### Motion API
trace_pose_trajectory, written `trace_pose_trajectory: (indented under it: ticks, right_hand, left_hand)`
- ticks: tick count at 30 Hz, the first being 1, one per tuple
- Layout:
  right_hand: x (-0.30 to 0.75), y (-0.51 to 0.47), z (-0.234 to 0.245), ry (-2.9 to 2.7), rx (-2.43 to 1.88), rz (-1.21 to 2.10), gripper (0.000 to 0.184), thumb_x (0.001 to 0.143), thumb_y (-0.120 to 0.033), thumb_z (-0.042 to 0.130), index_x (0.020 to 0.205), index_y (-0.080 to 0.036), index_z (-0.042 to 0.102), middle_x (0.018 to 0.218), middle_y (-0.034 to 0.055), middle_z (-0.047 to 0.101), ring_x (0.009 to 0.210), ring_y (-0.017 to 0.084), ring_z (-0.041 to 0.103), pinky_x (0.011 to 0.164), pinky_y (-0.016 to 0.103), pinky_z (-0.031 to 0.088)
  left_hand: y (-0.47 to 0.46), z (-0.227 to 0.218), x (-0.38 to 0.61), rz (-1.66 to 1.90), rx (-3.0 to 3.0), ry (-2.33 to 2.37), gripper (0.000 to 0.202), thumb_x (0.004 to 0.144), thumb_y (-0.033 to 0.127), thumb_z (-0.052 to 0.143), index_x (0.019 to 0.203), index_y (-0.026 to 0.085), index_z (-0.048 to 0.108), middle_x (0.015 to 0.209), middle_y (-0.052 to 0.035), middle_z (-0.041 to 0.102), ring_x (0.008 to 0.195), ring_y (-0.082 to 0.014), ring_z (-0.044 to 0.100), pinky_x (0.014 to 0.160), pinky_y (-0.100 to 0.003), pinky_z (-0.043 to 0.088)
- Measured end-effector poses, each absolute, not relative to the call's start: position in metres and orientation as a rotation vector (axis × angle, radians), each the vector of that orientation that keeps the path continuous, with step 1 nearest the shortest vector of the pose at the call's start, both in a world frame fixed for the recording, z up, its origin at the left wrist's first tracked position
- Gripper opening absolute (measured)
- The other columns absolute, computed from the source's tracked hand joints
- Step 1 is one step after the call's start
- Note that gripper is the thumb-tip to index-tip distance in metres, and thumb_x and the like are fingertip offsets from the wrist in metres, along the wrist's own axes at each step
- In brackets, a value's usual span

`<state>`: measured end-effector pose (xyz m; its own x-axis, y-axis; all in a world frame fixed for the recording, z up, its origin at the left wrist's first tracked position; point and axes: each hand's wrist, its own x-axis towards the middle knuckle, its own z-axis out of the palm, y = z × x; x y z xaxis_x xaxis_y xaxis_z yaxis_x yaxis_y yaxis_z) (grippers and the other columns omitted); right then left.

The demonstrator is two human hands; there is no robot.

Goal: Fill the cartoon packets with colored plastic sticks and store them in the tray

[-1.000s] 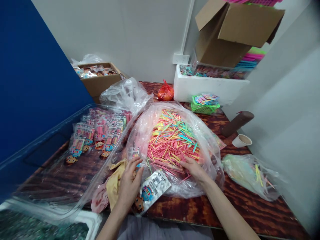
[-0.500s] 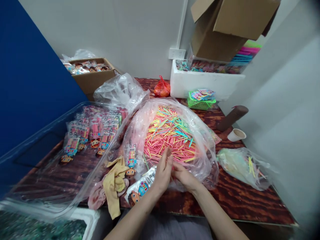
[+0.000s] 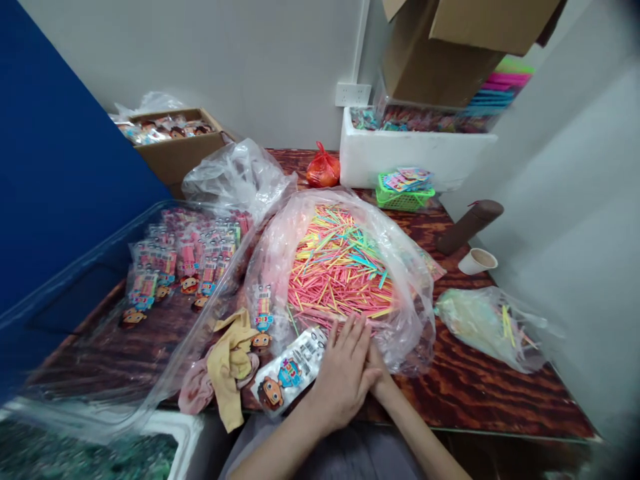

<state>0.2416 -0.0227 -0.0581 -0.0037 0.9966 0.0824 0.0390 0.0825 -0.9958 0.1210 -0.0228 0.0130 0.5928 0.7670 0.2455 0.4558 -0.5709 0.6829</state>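
Observation:
My left hand lies flat with its fingers stretched out, on top of my right hand at the near edge of a clear bag full of thin coloured sticks. Almost all of my right hand is covered, so its fingers and anything in them are hidden. Just left of my hands lies a small stack of printed cartoon packets. One filled packet lies by the bag's left side.
A yellow and pink cloth lies at the front. A clear bin holds several filled packets. Behind are a cardboard box, a white foam box, a green basket, an orange bag, a cup and a smaller bag.
My left hand left the packets, crossed right to meet my right hand, and now lies flat over it. Both hands pulled back from the sticks to the bag's near edge.

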Motion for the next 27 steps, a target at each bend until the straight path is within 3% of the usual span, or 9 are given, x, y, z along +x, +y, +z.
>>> trace_pose_trajectory:
  ticks: [4, 6, 8, 13, 16, 22, 27]
  right_hand:
    - [0.246, -0.022, -0.040, -1.407, -1.199, 1.122, 0.036, 0.090, -0.054, 0.050, 0.100, -0.024, 0.068, 0.100, 0.0085, 0.069, 0.102, 0.027, 0.061, 0.093, 0.039, 0.046]
    - [0.248, -0.023, -0.032, -1.449, -1.245, 1.139, 0.029, 0.093, -0.045, 0.050, 0.094, -0.024, 0.069, 0.095, 0.0068, 0.069, 0.097, 0.025, 0.062, 0.091, 0.037, 0.046]
    - [0.249, -0.024, -0.030, -1.462, -1.258, 1.133, 0.026, 0.095, -0.041, 0.050, 0.090, -0.023, 0.069, 0.093, 0.0061, 0.069, 0.095, 0.024, 0.062, 0.089, 0.035, 0.045]
    - [0.250, -0.024, -0.035, -1.452, -1.216, 1.136, 0.024, 0.095, -0.037, 0.051, 0.092, -0.023, 0.070, 0.095, 0.0064, 0.070, 0.096, 0.023, 0.062, 0.090, 0.036, 0.044]
    - [0.251, -0.023, -0.034, -1.451, -1.202, 1.156, 0.024, 0.095, -0.037, 0.052, 0.093, -0.023, 0.071, 0.097, 0.0069, 0.070, 0.096, 0.023, 0.062, 0.090, 0.036, 0.045]
    - [0.251, -0.023, -0.031, -1.432, -1.225, 1.182, 0.024, 0.094, -0.039, 0.054, 0.092, -0.023, 0.072, 0.097, 0.0067, 0.071, 0.097, 0.024, 0.063, 0.091, 0.037, 0.045]
    - [0.252, -0.024, -0.033, -1.422, -1.233, 1.188, 0.025, 0.093, -0.039, 0.054, 0.094, -0.023, 0.073, 0.097, 0.0067, 0.071, 0.097, 0.023, 0.063, 0.091, 0.037, 0.045]
  left_hand:
    - [-0.018, 0.020, 0.089, 0.834, 2.232, 1.135, 0.059, 0.096, 0.027, 0.045, 0.151, 0.023, 0.023, 0.156, -0.0110, 0.032, 0.146, -0.0259, 0.023, 0.116, -0.052, 0.027]
    - [-0.019, 0.020, 0.064, 0.859, 2.206, 1.287, 0.042, 0.095, 0.027, 0.047, 0.137, 0.023, 0.046, 0.139, -0.0111, 0.053, 0.133, -0.0259, 0.043, 0.109, -0.048, 0.037]
    - [-0.021, 0.015, 0.043, 0.821, 2.176, 1.511, 0.027, 0.095, 0.027, 0.048, 0.119, 0.020, 0.059, 0.119, -0.0111, 0.063, 0.115, -0.0266, 0.055, 0.097, -0.046, 0.045]
    - [-0.026, -0.002, 0.023, 0.577, 2.239, 1.748, 0.037, 0.089, 0.038, 0.057, 0.120, 0.018, 0.058, 0.108, -0.0119, 0.063, 0.103, -0.0307, 0.056, 0.087, -0.048, 0.045]
    - [-0.022, -0.005, 0.024, 0.527, 2.210, 1.709, 0.029, 0.088, 0.038, 0.057, 0.110, 0.019, 0.060, 0.098, -0.0090, 0.063, 0.096, -0.0285, 0.057, 0.084, -0.044, 0.044]
    - [-0.012, 0.003, 0.026, 0.707, 1.896, 1.704, 0.008, 0.083, 0.028, 0.058, 0.085, 0.021, 0.054, 0.085, -0.0026, 0.059, 0.081, -0.0222, 0.057, 0.072, -0.034, 0.043]
    - [-0.007, 0.005, 0.024, 0.779, 1.862, 1.598, 0.016, 0.089, 0.027, 0.050, 0.076, 0.021, 0.057, 0.078, -0.0020, 0.060, 0.079, -0.0204, 0.058, 0.074, -0.032, 0.043]
